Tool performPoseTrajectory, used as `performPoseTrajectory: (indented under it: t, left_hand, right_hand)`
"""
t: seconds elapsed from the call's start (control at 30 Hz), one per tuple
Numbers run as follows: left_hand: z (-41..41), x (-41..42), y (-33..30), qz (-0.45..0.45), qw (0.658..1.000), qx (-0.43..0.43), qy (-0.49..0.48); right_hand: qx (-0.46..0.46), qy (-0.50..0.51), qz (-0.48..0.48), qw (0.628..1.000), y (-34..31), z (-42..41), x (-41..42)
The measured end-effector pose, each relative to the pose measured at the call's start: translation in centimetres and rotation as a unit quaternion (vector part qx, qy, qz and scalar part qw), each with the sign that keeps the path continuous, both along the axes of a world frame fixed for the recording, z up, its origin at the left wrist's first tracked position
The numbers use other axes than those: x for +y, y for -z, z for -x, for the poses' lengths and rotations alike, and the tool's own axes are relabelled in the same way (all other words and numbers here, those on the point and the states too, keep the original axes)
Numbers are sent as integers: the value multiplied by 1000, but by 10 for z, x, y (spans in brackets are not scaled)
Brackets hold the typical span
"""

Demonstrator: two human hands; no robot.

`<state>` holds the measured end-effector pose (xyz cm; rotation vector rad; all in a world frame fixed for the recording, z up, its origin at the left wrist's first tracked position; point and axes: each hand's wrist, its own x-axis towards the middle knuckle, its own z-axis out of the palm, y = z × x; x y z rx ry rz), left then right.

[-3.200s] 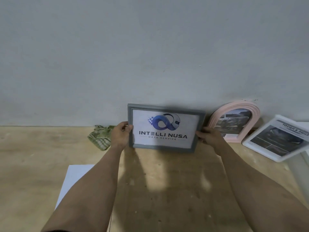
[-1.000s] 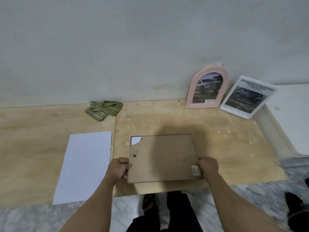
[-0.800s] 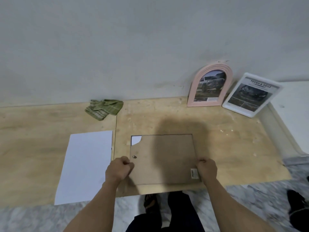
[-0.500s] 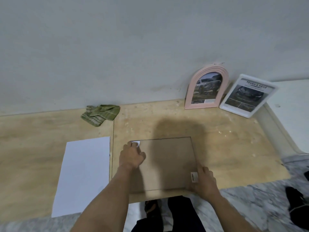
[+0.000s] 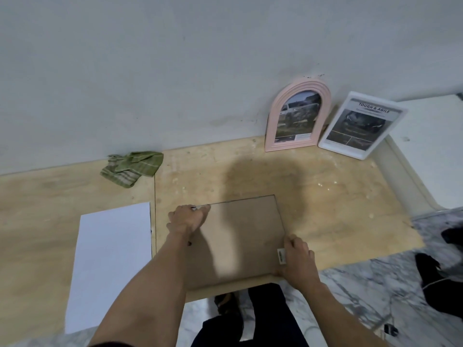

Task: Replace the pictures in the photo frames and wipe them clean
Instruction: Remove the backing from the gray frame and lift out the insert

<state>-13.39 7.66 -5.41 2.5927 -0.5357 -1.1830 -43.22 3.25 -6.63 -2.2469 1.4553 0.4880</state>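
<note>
So the person is working on the frame [image 5: 240, 236], lying face-down at lower centre of the plywood worktop [image 5: 338, 209]. Right hand [image 5: 297, 259] is clamping the frame's lower right corner; left hand [image 5: 186, 220] is pinching at its upper left corner, probably prying the backing. If that grip slips, the board could snap or the frame skid off the near edge. White sheet [image 5: 112, 261] is waiting at left; green cloth [image 5: 132, 167], pink arched frame [image 5: 298, 116] and white frame [image 5: 360, 125] are sitting by the wall.
</note>
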Motion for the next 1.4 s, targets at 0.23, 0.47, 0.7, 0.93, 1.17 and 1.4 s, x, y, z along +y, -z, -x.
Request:
performPoseTrajectory:
  t: [0.23,0.47,0.7,0.93,1.17,1.4]
  left_hand:
    - [-3,-5,-7,54,987,79,-132]
    - [4,10,-9,152,968,65,-187]
    - [-7,12,-24,173,961,91,-194]
    - [9,-2,-44,214,948,137,-190]
    - [71,-24,-53,221,937,219,-159]
    - [172,-59,-38,213,941,214,-155]
  right_hand:
    - [2,20,-1,1000,0,-1,0]
    - [-33,77,-7,996,1,2,8]
    - [-274,313,-55,908,-15,0,-2]
    - [-450,444,-137,763,-68,20,-57]
    - [-480,480,-148,719,-77,100,-117]
    - [-412,494,-113,757,-67,200,-161]
